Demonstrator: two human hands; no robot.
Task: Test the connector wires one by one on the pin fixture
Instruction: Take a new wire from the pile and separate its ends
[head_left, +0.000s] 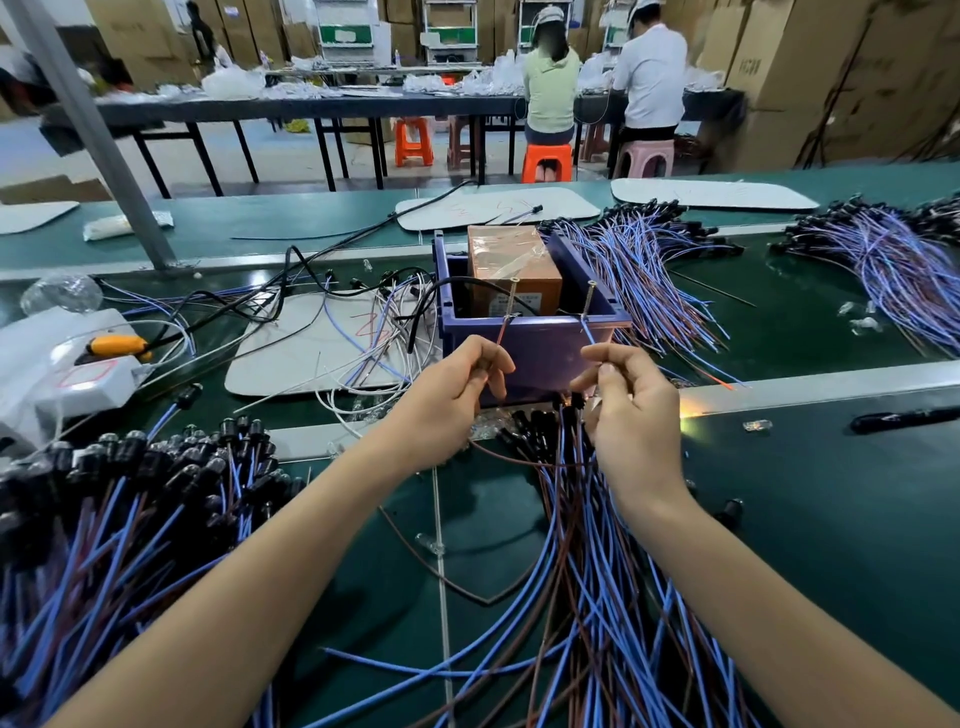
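Pinching brown wire (500, 336) in left hand (447, 410), blue wire (588, 335) in right hand (631, 415), at screw pins (512, 297). Hemmed by wire bundles (130, 525)

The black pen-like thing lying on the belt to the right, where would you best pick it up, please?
Pinch the black pen-like thing at mid-barrel from above, gripping across its length: it lies flat, nearly sideways, on the green belt, with bare belt around it.

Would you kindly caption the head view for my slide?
Left hand pinches a brown wire, right hand a blue wire, each held to a screw pin on the purple bin.
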